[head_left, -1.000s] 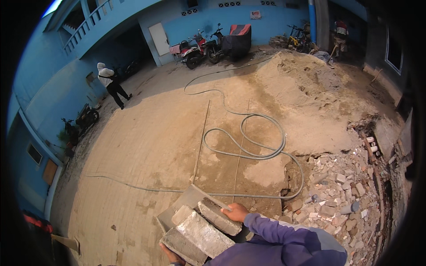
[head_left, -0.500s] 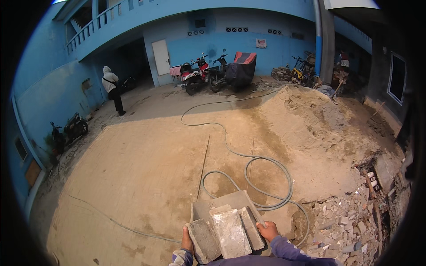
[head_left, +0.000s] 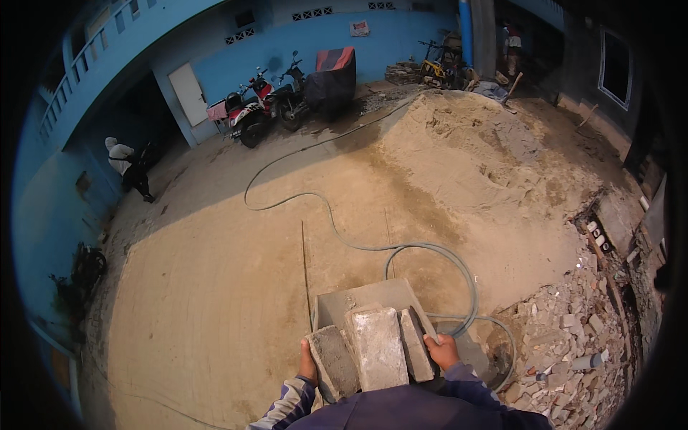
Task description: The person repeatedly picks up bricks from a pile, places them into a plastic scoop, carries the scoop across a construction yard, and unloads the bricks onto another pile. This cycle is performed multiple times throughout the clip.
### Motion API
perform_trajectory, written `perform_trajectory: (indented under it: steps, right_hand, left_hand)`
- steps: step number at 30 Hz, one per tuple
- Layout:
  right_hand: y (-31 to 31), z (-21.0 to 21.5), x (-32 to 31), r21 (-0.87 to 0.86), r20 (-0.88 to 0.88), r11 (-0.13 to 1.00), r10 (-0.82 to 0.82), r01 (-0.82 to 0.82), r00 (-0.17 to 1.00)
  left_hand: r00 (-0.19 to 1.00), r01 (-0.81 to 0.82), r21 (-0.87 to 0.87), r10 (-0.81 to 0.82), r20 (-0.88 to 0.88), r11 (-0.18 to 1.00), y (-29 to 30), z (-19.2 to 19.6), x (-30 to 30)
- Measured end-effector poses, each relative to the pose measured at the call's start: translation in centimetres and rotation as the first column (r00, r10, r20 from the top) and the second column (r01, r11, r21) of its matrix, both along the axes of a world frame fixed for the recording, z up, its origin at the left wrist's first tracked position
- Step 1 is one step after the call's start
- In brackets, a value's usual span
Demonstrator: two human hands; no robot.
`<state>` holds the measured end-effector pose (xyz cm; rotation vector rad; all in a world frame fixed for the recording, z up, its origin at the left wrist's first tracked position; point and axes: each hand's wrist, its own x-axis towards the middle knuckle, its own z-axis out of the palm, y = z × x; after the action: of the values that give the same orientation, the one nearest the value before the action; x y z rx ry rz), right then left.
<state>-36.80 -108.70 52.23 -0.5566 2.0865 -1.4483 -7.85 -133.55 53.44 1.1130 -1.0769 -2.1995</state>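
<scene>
In front of my body I carry a grey open box [head_left: 365, 294], its far wall tilted up. Several grey concrete blocks lie in it: a pale middle block [head_left: 378, 351] on top, a left block [head_left: 334, 364] leaning outward, and a narrow right block [head_left: 415, 345]. My left hand [head_left: 307, 362] is closed at the box's left side, against the left block, its lower fingers hidden. With its thumb over the rim, my right hand [head_left: 442, 351] grips the right wall. The near side of the box is hidden behind the blocks and my clothing.
A grey-green hose [head_left: 469, 287] loops over the ground ahead, near a thin rod [head_left: 306, 265]. A sand heap [head_left: 466, 143] rises at far right, with broken rubble [head_left: 566, 344] nearer. Motorbikes [head_left: 251, 115] stand by the blue wall. A person [head_left: 127, 165] stands far left.
My view has turned to the right and moved forward; the hose and sand heap are nearer. Both hands keep their hold on the box. The person at far left has changed posture.
</scene>
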Motion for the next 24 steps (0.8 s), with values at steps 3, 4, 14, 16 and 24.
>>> perform_trajectory:
  steps: [3, 4, 14, 16, 24]
  right_hand:
    - [-10.0, 0.5, -6.0, 0.139, -0.047, 0.989, -0.048, 0.054, 0.998]
    - [-12.8, 1.1, -7.8, 0.109, -0.065, 0.994, -0.003, 0.01, 0.998]
    - [-38.4, 4.8, -26.3, 0.187, -0.049, 0.972, 0.156, -0.145, 0.986]
    - [-44.5, 4.0, -29.6, 0.163, -0.082, 0.977, 0.155, -0.14, 0.985]
    - [-67.8, 1.2, -45.3, 0.192, -0.1, 0.981, 0.006, 0.013, 0.995]
  left_hand:
    - [1.0, -0.025, -0.055, 0.026, 0.009, 0.998, -8.2, 1.4, -6.1]
    - [0.998, -0.046, -0.057, 0.048, 0.028, 0.997, -10.5, 1.9, -7.5]
    - [0.985, -0.171, -0.029, 0.171, -0.017, 0.985, -31.5, 4.3, -23.0]
    - [0.981, -0.191, -0.026, 0.19, -0.033, 0.981, -37.4, 3.3, -26.6]
    - [0.989, -0.073, -0.004, 0.072, -0.131, 0.997, -64.8, 1.9, -43.5]
